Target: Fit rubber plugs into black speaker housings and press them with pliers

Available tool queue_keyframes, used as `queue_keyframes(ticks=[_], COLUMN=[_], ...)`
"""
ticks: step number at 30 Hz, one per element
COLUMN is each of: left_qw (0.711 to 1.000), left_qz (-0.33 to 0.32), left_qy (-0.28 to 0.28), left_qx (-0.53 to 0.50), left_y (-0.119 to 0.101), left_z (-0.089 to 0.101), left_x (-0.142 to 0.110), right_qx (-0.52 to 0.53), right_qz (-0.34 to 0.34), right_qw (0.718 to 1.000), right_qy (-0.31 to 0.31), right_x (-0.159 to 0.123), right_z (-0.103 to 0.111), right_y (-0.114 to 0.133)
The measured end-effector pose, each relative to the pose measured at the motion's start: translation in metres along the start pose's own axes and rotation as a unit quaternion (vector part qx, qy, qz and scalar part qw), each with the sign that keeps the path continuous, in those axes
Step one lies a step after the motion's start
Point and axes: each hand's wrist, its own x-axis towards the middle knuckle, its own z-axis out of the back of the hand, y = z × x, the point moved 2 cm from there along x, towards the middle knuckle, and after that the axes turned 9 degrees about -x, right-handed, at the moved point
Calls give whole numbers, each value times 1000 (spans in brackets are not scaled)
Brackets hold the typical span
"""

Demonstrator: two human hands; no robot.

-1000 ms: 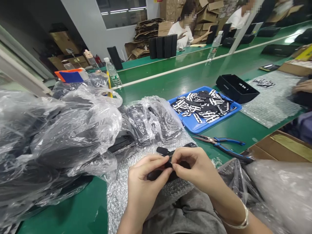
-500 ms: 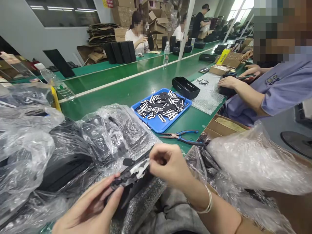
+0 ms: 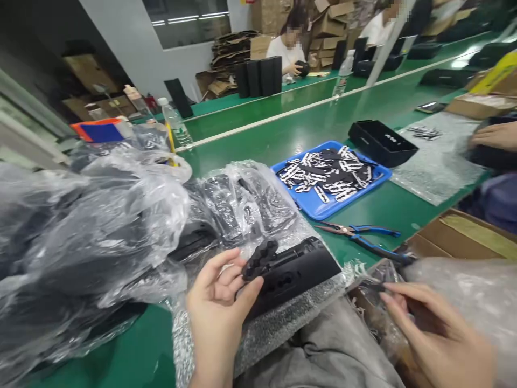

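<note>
**Fingers of the left hand point(image 3: 218, 304) keep a black plastic housing point(image 3: 293, 277) over bubble wrap point(image 3: 258, 337)**

These fingers are half open and curl up beside the ribbed end of the housing, and the thumb presses on its near edge. So the housing sits just right of the left fingers, tilted a little, and its surface with oval holes faces up. The hold seems loose because the bubble wrap below carries part of the weight and perhaps protects the plastic from scratches. The fingers of the right hand point(image 3: 438, 334) are open and almost straight, and they hold nothing. They are well to the right of the housing, near a clear plastic bag point(image 3: 456, 285). Left of the left fingers lies a heap of black items in clear bags point(image 3: 100, 226). Farther ahead of the fingers are a blue tray point(image 3: 319, 207) of black-and-white patches point(image 3: 327, 175) and blue-handled pliers point(image 3: 363, 234), probably placed for easy reach.
</note>
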Motion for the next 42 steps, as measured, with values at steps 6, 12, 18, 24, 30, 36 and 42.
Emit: queue_keyframes(ticks=[6, 12, 18, 24, 30, 36, 42], left_qw=[992, 980, 964, 934, 930, 933, 928], left_qz=[58, 111, 1, -64, -82, -79, -88], left_qy=[87, 141, 106, 127, 135, 136, 149], left_qx=[-73, -83, 245, 326, 331, 324, 330], left_y=[0, -4, -5, 0, -3, -3, -5], left_z=[-1, -4, 18, 24, 20, 16, 14], left_x=[1, -3, -4, -1, 3, 5, 6], right_qx=[343, 558, 304, 220, 185, 186, 189], right_qz=[8, -107, 128, 244, 255, 236, 215], right_qw=[926, 783, 933, 920, 885, 863, 855], right_qy=[156, 252, 143, 212, 343, 405, 432], right_x=[44, 55, 64, 79, 96, 102, 104], right_z=[-51, -93, -73, -76, -95, -101, -103], right_y=[89, 122, 106, 96, 88, 88, 86])
